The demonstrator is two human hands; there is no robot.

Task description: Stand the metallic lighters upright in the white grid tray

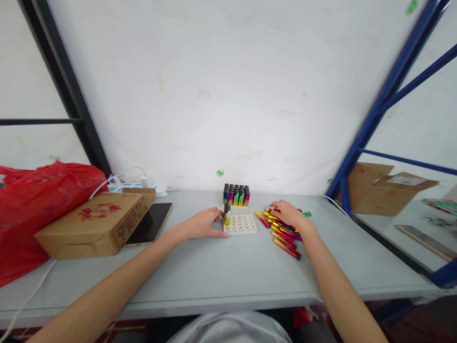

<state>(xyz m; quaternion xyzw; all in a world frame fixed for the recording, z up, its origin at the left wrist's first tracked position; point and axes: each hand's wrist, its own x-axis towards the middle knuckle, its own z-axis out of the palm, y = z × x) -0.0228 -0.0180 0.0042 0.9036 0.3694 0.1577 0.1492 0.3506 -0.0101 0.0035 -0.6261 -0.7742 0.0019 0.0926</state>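
Note:
A white tray with rows of round holes (244,224) lies on the table, one or two lighters (227,215) upright at its left end. My left hand (205,224) is at that end, thumb against the front corner and fingers by the back corner, gripping the tray between them. On the right, my right hand (288,213) is over a loose pile of shiny coloured lighters (282,231), fingers apart and bent down to the pile's far side. Its fingertips are partly hidden; I see no lighter lifted. Behind the tray stands a block of upright lighters (236,195) in several colours.
At left are a brown cardboard box (96,224), a dark-screened phone or tablet (150,224), a red plastic bag (53,190) and a white power strip (157,189). A white wall rises behind the grey table (214,276). Blue shelf posts (371,114) and an open carton (378,190) are at right.

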